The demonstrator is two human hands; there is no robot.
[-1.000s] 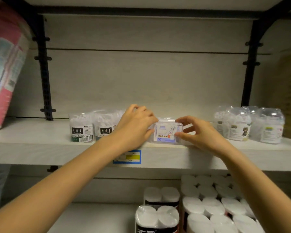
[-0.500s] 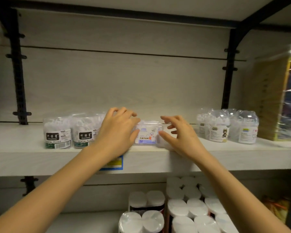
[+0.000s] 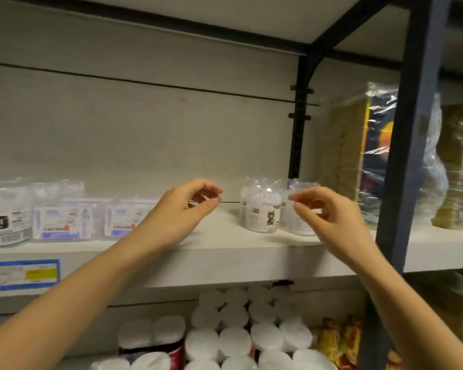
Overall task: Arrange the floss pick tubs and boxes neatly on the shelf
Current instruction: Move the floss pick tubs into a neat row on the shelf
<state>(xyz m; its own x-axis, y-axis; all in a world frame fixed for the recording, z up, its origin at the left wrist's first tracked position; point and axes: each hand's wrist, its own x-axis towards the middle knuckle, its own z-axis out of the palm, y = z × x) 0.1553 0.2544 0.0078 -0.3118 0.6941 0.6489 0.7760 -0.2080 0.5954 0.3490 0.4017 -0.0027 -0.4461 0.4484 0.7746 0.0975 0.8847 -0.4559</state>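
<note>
The left hand [image 3: 182,209] and right hand [image 3: 329,214] hover empty, fingers loosely curled, over the white shelf [image 3: 219,236]. Clear round plastic floss tubs [image 3: 262,217] stand by the right hand. They are likely light, stiff and slick, so grip the labelled sides.

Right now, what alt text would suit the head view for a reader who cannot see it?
The left hand and right hand hover empty, fingers loosely curled, above a white shelf. Clear floss pick boxes stand at left; small clear tubs stand by the right hand.
</note>
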